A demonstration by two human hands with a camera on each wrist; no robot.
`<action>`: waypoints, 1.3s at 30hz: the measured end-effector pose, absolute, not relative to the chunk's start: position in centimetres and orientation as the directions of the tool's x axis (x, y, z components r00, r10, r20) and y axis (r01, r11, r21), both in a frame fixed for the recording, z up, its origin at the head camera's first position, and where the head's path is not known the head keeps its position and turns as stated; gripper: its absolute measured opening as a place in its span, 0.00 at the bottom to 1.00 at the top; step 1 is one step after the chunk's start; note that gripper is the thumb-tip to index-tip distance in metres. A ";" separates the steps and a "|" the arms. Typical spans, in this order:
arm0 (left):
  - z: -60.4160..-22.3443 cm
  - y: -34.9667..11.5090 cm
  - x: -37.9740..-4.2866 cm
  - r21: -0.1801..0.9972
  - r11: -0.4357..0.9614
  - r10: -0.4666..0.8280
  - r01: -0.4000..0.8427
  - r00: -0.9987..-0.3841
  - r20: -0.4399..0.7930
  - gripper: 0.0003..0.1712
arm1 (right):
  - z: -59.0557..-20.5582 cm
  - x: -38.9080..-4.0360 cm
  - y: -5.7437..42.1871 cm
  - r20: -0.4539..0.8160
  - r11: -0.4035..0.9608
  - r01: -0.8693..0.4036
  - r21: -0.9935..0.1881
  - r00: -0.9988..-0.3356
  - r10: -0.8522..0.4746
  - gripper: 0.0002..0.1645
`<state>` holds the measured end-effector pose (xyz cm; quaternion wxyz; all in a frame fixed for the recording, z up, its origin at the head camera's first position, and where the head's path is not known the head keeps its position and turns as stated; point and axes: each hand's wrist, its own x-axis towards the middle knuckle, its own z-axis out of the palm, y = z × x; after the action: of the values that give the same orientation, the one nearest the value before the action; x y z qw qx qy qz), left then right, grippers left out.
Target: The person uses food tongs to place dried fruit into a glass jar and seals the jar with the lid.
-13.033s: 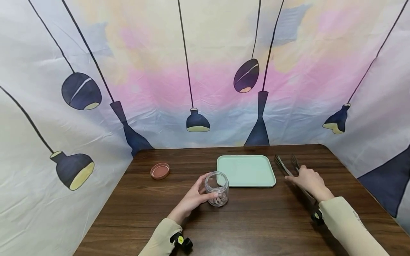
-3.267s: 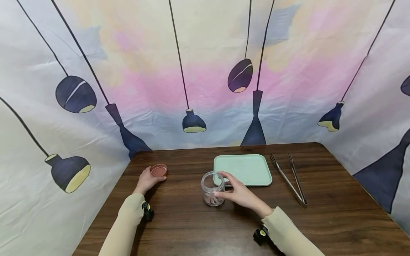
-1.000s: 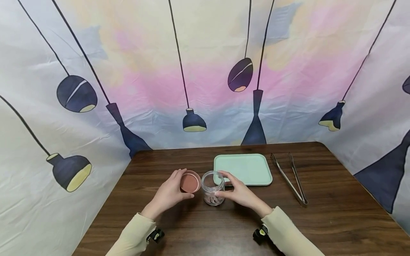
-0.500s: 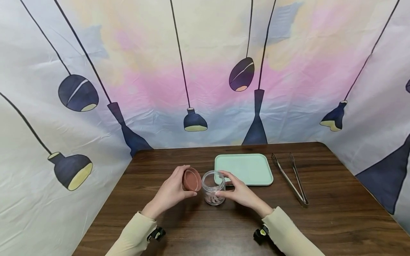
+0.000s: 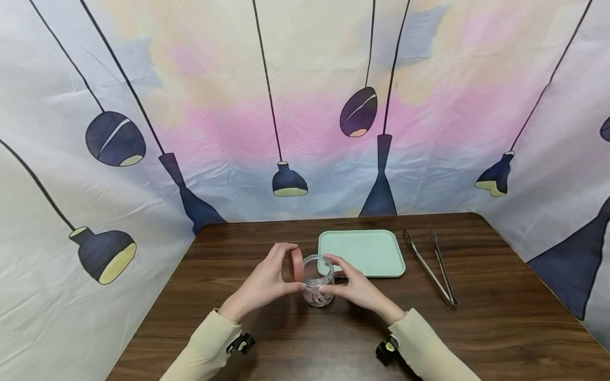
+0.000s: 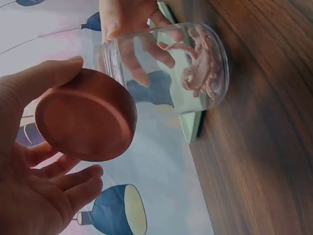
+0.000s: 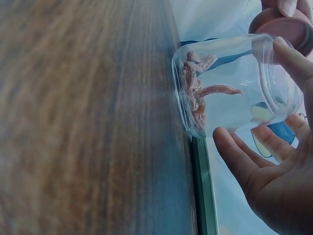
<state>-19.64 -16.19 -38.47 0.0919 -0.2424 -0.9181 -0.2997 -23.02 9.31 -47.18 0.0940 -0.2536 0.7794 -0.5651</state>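
A clear jar (image 5: 318,294) stands upright on the table, its mouth uncovered. Several pinkish, dried-looking strips (image 6: 201,66) lie at its bottom. My right hand (image 5: 357,288) holds the jar from the right side, thumb in front and fingers behind. Between the thumb and fingers of my left hand (image 5: 269,278) is a reddish-brown lid (image 5: 296,265), tipped nearly on edge at the left of the jar's rim. The left wrist view shows the lid's flat outer face toward me. Whether the lid touches the rim I cannot tell.
Behind the jar, to the right, lies a pale green tray (image 5: 364,248). Metal tongs (image 5: 440,275) rest spread apart on the wooden table (image 5: 476,338), right of the tray. A patterned cloth (image 5: 229,106) hangs behind the table's back edge.
The tongs left my right hand, which took over the jar. My left hand picked up the lid from the back left, brought it beside the jar and turned it onto its edge.
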 end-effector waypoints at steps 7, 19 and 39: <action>-38.7 -15.1 -20.2 0.509 0.668 0.441 0.543 -0.840 0.317 0.48 | -47.4 -23.1 9.4 0.134 0.234 -0.282 -0.930 -0.856 -0.500 0.50; -39.6 -13.6 -21.0 0.471 0.676 0.478 0.567 -0.823 0.306 0.45 | -47.2 -23.1 9.3 0.120 0.223 -0.265 -0.938 -0.852 -0.509 0.48; -40.5 -12.7 -21.5 0.467 0.685 0.475 0.559 -0.829 0.296 0.42 | -47.1 -22.8 9.2 0.103 0.281 -0.276 -0.919 -0.857 -0.506 0.50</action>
<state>-21.49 -12.66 -40.54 0.0755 -0.2827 -0.9148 -0.2783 -22.78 9.23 -47.11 0.1049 -0.2463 0.7933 -0.5468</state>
